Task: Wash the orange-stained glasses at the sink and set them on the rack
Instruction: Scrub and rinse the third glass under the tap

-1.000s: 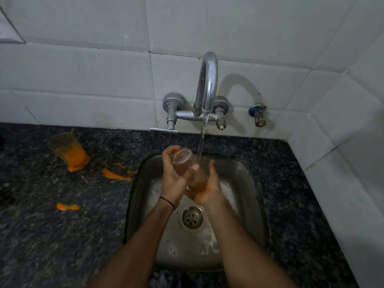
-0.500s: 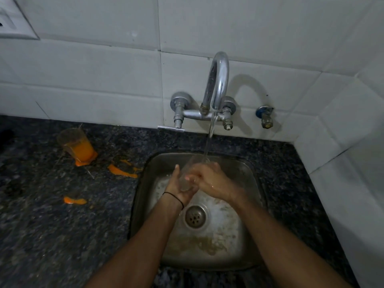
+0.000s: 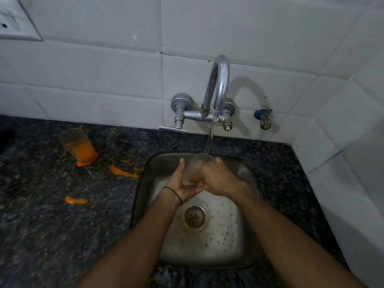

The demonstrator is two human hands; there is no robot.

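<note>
Fingers, right: those of the right hand (image 3: pixel 218 177) are curled round the right side of the glass (image 3: pixel 195 169), knuckles up, gripping it.
Fingers, left: the left hand (image 3: pixel 182 188) lies palm up under the base of the glass, thumb straight up along its left side; the other fingers bend beneath the base and are partly hidden by the right hand.
Glass: held between both hands over the far half of the sink (image 3: pixel 145 183), tilted, mouth far and up, base near and low; a little orange-tinted liquid sits at the base.
Water: a thin stream (image 3: pixel 209 138) falls from the tap (image 3: pixel 218 84) onto the mouth of the glass.
Sink: steel, wet and spotted with bubbles, with the drain (image 3: pixel 195 217) just near of the hands.
Wrist: a thin black band (image 3: pixel 174 193) on the left one.
Second glass (image 3: pixel 76 146): upright on the dark counter (image 3: pixel 52 225), far left, well apart from the sink, orange liquid in its lower part and an orange puddle at its foot.
Spills: an orange streak (image 3: pixel 122 172) just left of the sink; a smaller smear (image 3: pixel 75 200) nearer on the counter.
Wall: white tiles; a small blue-capped valve (image 3: pixel 264 119) to the right of the tap.
</note>
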